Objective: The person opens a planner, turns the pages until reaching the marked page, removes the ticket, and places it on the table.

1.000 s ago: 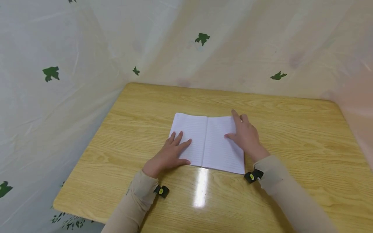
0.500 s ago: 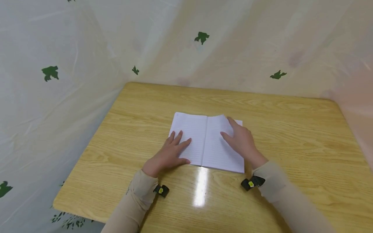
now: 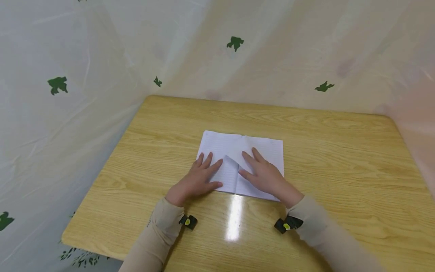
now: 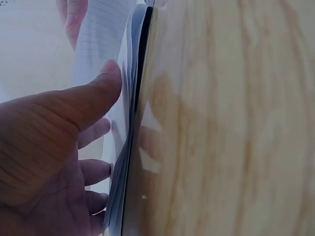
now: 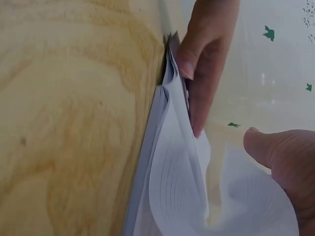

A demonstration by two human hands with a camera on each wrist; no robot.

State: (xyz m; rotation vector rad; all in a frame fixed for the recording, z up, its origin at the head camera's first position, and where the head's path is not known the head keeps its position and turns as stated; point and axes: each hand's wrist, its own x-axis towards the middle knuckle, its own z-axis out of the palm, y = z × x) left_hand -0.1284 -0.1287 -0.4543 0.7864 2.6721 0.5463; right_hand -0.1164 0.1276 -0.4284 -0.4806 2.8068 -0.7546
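An open notebook (image 3: 217, 141) with lined white pages lies on the wooden table. My left hand (image 3: 197, 179) rests spread on its left page, the thumb close to the lower edge. Over the spine curls a lifted leaf (image 3: 232, 162), its free corner reaching above the left page. Against this leaf lies my right hand (image 3: 266, 176), its fingers extended and thumb apart. The right wrist view shows the leaf (image 5: 172, 172) bowed upward beside the right thumb (image 5: 263, 145); that hand's other fingers are out of sight there. In the left wrist view, the left thumb (image 4: 101, 88) lies along the stacked page edges.
The light wooden table (image 3: 340, 158) extends around the notebook, with a glare streak in front of it. A pale sheet (image 3: 190, 49) with green bird shapes hangs behind and to the left. Each wrist wears a small black device (image 3: 188, 222).
My right hand has moved from the right page's outer upper corner leftward toward the spine, carrying the leaf over with it. The left hand has stayed in place.
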